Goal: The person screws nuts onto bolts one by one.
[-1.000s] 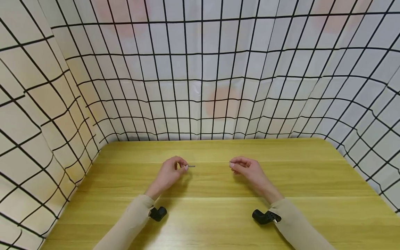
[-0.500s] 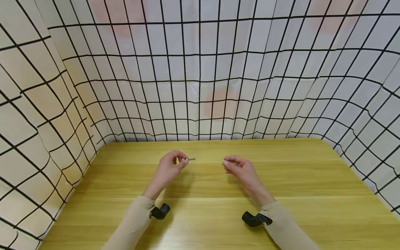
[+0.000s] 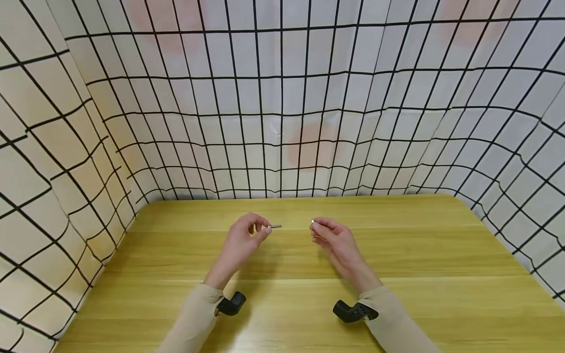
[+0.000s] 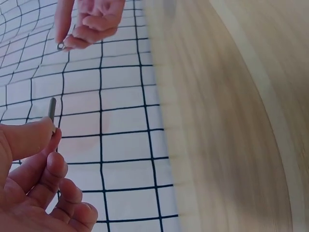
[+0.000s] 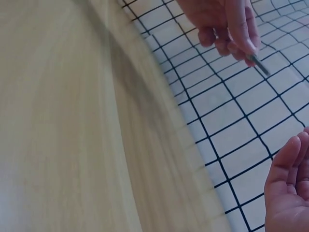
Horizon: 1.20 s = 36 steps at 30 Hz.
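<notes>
Between thumb and index finger, the left hand (image 3: 240,245) pinches a thin grey metal rod (image 3: 275,226), whose free end points right. The left wrist view shows that rod (image 4: 52,109) upright above the thumb. Across a gap, the right hand (image 3: 341,245) pinches a tiny ring-like metal piece (image 4: 61,46) at its thumb and index fingertips. Both hands are raised over the table's far half, and rod and ring are apart. In the right wrist view the rod (image 5: 260,65) shows in the left hand (image 5: 224,24), while the right hand (image 5: 289,193) is partly cut off at the edge.
A wood-grain table (image 3: 287,304) lies beneath the hands. White curtains with a black grid (image 3: 273,108) stand behind the table and at both sides. Black devices (image 3: 232,303) are strapped at both wrists.
The right hand has moved left and slightly up in the head view, and the left hand slightly right and up. The gap between them has narrowed; both keep their hold.
</notes>
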Tool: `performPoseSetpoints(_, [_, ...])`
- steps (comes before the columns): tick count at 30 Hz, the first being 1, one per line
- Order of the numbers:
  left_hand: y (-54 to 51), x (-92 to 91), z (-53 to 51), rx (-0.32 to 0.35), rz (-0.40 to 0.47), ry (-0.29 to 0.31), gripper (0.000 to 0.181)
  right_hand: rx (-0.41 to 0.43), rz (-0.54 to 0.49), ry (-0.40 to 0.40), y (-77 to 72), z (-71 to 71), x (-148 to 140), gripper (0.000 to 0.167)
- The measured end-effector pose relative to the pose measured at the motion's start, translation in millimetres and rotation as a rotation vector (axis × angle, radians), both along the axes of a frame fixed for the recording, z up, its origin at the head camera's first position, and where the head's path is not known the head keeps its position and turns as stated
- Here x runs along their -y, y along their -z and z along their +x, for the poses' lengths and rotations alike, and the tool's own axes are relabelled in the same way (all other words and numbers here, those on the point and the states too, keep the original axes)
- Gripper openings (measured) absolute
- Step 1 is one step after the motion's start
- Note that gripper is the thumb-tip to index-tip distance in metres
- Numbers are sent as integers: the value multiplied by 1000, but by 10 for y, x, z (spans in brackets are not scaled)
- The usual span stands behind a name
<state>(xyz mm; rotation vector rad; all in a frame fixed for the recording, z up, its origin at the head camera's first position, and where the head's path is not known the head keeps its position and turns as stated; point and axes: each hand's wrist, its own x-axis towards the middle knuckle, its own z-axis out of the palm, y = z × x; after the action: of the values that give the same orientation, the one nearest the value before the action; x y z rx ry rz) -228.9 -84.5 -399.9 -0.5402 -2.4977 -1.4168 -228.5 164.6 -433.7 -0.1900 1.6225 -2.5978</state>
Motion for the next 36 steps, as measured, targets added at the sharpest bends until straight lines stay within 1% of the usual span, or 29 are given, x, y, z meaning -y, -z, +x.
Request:
performPoseSetpoints(1, [-3, -7, 6, -2, 3, 1, 6, 4, -17, -1, -8, 7, 17, 15])
performPoseSetpoints(4, [-12, -33, 19, 4, 25, 5, 4, 0, -44, -6, -31, 28, 69, 14])
performPoseSetpoints(10, [-39, -76, 33, 32, 86, -7, 5, -18, -48, -18, -65, 58, 167, 24])
performPoseSetpoints(14, [-68, -95, 47, 16, 108, -19, 4, -19, -45, -15, -81, 71, 216, 21])
performPoseSetpoints(19, [-105, -119, 77, 12, 91, -37, 5, -29, -17, 1, -104, 91, 261, 13])
performPoseSetpoints(23, [-144, -141, 120, 2, 61, -36, 7, -36, 18, -4, -128, 115, 300, 11])
performPoseSetpoints(27, [-182, -162, 162, -20, 39, -23, 8, -15, 0, -16, -151, 135, 339, 13])
performPoseSetpoints(32, [-216, -178, 201, -27, 52, -9, 6, 0, -24, -21, -160, 150, 378, 21])
performPoseSetpoints(36, [-221, -183, 213, -29, 54, -4, 5, 7, -37, -29, -166, 157, 410, 16])
